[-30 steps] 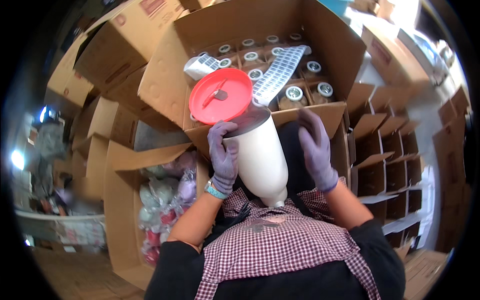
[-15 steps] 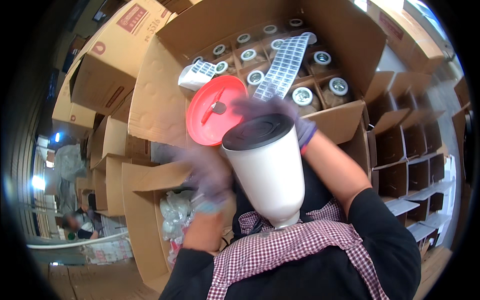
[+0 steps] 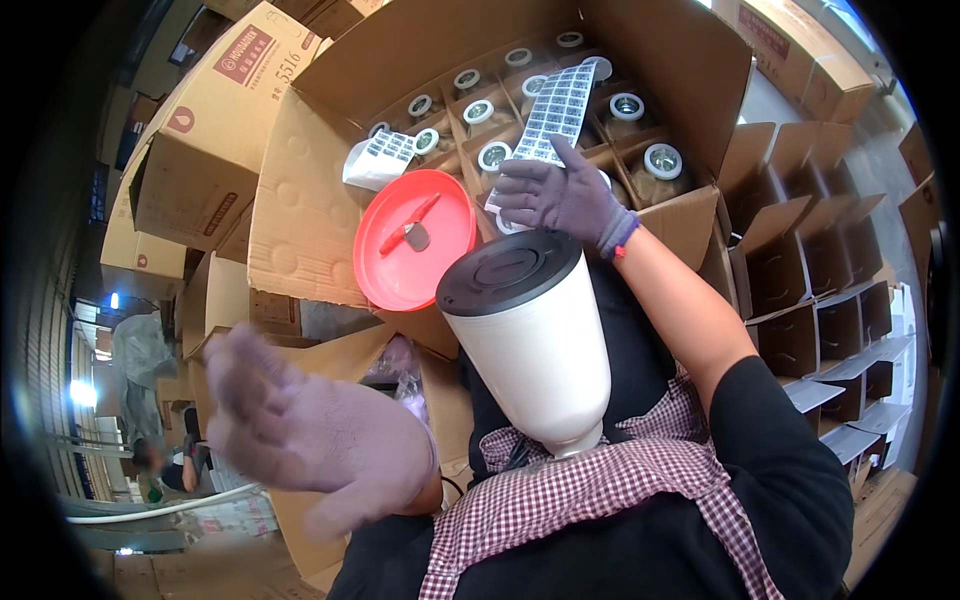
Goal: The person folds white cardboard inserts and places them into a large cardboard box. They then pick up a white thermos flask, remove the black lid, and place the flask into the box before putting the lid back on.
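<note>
Since the earlier frame, the left hand (image 3: 325, 430) has been swinging away from the container toward the near left, and the right hand (image 3: 565, 200) has been drawing clear of its black lid. Brown cartons (image 3: 200, 195) are standing stacked at far left. Near them, the left hand is hovering open, thumb spread from its blurred fingers, partly covering an open carton (image 3: 340, 357) that is holding bagged things (image 3: 412, 390). Farther right, a red dish (image 3: 385, 265) is holding a slim red piece (image 3: 408, 222). Next, the white container (image 3: 540, 360) is leaning in the middle, its black lid (image 3: 510, 270) facing up and far, its narrow neck pointing near against the checked apron (image 3: 570, 510). Just beyond, the right hand is opening flat, fingers pointing left and thumb spread far; whether it is touching the label sheet (image 3: 560, 105) I cannot tell. Behind, white-rimmed jars (image 3: 663, 160) are filling a large carton (image 3: 682, 222). Cardboard dividers (image 3: 780, 285) are standing at right.
</note>
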### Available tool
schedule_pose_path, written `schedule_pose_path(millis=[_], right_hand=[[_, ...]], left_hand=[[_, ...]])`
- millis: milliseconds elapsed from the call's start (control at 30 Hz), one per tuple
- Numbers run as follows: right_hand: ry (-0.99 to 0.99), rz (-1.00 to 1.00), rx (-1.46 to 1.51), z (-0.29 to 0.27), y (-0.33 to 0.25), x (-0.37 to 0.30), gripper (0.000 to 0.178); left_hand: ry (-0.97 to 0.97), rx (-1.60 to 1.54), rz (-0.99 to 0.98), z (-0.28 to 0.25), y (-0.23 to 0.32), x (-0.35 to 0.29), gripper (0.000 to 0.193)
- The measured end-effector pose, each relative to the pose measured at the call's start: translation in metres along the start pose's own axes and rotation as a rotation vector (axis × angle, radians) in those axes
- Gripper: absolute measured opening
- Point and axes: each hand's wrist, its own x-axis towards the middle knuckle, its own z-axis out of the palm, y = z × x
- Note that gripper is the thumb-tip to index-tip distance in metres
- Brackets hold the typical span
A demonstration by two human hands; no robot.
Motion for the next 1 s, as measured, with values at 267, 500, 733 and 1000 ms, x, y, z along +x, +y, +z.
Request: schedule_pose_path(millis=[267, 500, 733, 1000], right_hand=[[-0.070, 0.039, -0.066, -0.003, 0.039, -0.006, 0.085], [0.351, -0.752, -1.165, 0.075, 0.025, -0.064, 0.051], [-0.001, -0.716, -2.176, 0.120, 0.071, -0.088, 0.056], [-0.052, -0.710, -1.662, 0.070, 0.054, -0.084, 0.054]], left_hand=[[-0.053, -0.049, -0.030, -0.015, -0.037, 0.008, 0.106], [-0.013, -0.621, -0.362, -0.041, -0.083, 0.008, 0.082], [-0.096, -0.636, -0.307, -0.011, -0.092, -0.039, 0.073], [0.079, -0.204, -0.203, -0.007, -0.043, -0.063, 0.073]])
